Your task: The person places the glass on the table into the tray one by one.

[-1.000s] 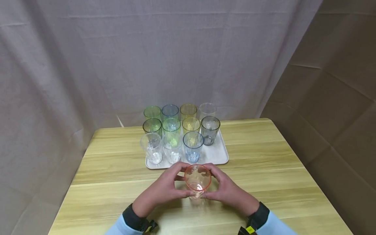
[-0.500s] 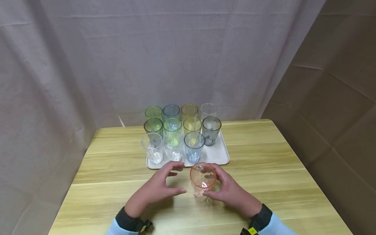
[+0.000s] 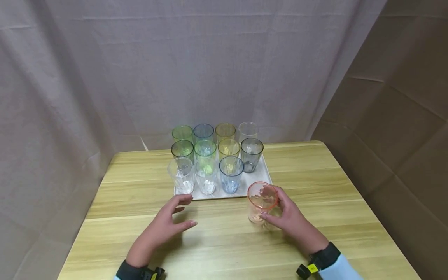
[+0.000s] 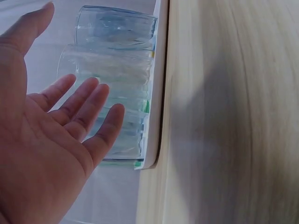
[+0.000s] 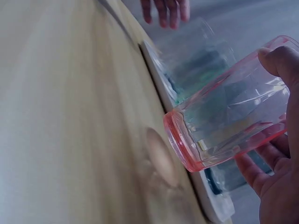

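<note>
A clear pinkish-red drinking glass point(image 3: 258, 210) is gripped by my right hand point(image 3: 290, 217), thumb on the near side and fingers behind. In the right wrist view the base of the glass point(image 5: 224, 121) hangs above the table, beside the tray. My left hand point(image 3: 166, 223) is empty, fingers loosely bent and apart, in front of the tray's left corner. The white tray point(image 3: 257, 186) carries several upright glasses in rows. Its front row has two clear glasses point(image 3: 182, 177) and a blue glass point(image 3: 231, 175); a grey glass point(image 3: 251, 155) stands behind on the right.
Green point(image 3: 182, 133), dark blue point(image 3: 203, 132), amber point(image 3: 225, 132) and clear glasses form the back row, close to the grey cloth backdrop point(image 3: 210, 77). The wooden table point(image 3: 332, 202) extends on both sides of the tray. A brown cloth wall point(image 3: 402, 136) rises at the right.
My left hand has let go of the red glass and drawn away to the left. The right hand has carried the glass right and towards the tray's front right corner.
</note>
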`<move>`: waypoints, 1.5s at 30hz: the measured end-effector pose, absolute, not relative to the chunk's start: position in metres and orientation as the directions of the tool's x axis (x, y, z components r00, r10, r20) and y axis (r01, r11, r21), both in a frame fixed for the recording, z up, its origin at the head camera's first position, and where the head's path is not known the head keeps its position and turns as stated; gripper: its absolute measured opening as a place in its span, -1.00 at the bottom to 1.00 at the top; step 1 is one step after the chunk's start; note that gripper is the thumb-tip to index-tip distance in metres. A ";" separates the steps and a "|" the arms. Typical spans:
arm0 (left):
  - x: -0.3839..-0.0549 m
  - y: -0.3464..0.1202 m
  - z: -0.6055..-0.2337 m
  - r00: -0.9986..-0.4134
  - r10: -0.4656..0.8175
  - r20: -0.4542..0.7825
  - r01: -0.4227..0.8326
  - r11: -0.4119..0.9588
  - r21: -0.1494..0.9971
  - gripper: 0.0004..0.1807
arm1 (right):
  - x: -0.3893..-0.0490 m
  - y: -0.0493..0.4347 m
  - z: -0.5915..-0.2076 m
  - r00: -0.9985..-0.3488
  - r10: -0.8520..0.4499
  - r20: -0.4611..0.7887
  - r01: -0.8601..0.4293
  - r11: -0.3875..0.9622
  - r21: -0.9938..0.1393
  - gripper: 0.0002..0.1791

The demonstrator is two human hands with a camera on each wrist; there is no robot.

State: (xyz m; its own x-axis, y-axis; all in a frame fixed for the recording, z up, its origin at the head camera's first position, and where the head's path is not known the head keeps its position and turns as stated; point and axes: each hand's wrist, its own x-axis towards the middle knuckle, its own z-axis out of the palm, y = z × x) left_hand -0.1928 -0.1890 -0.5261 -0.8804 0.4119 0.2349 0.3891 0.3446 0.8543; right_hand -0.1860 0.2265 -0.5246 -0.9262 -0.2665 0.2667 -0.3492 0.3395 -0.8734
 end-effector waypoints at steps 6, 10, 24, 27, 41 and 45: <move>-0.193 -0.185 -0.528 -0.873 0.430 0.231 0.394 0.340 0.854 -0.15 | -0.224 0.232 -0.513 -0.921 -0.240 0.307 -0.378 0.360 -0.853 -0.06; -0.192 -0.184 -0.529 -0.871 0.433 0.234 0.401 0.347 0.848 -0.18 | -0.242 0.225 -0.494 -0.922 -0.226 0.316 -0.380 0.358 -0.853 -0.09; -0.190 -0.185 -0.532 -0.884 0.411 0.221 0.387 0.381 0.839 -0.22 | -0.272 0.221 -0.506 -0.967 -0.172 0.186 -0.239 0.383 -0.892 -0.09; -0.190 -0.185 -0.533 -0.889 0.406 0.211 0.376 0.387 0.842 -0.23 | -0.281 0.224 -0.522 -0.971 -0.166 0.174 -0.226 0.380 -0.897 -0.09; -0.190 -0.187 -0.534 -0.894 0.400 0.203 0.367 0.394 0.843 -0.31 | -0.284 0.226 -0.532 -0.964 -0.175 0.198 -0.254 0.412 -0.875 -0.04; -0.190 -0.186 -0.533 -0.899 0.395 0.187 0.352 0.400 0.846 -0.33 | -0.284 0.226 -0.532 -0.965 -0.176 0.194 -0.252 0.420 -0.872 -0.06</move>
State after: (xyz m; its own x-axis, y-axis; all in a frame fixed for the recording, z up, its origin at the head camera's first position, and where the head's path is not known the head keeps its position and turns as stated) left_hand -0.1895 -0.1864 -0.5331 -0.8994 0.3952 0.1867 0.3515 0.4001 0.8464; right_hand -0.2839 0.2260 -0.5317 -0.9649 -0.1763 0.1944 -0.2524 0.4203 -0.8716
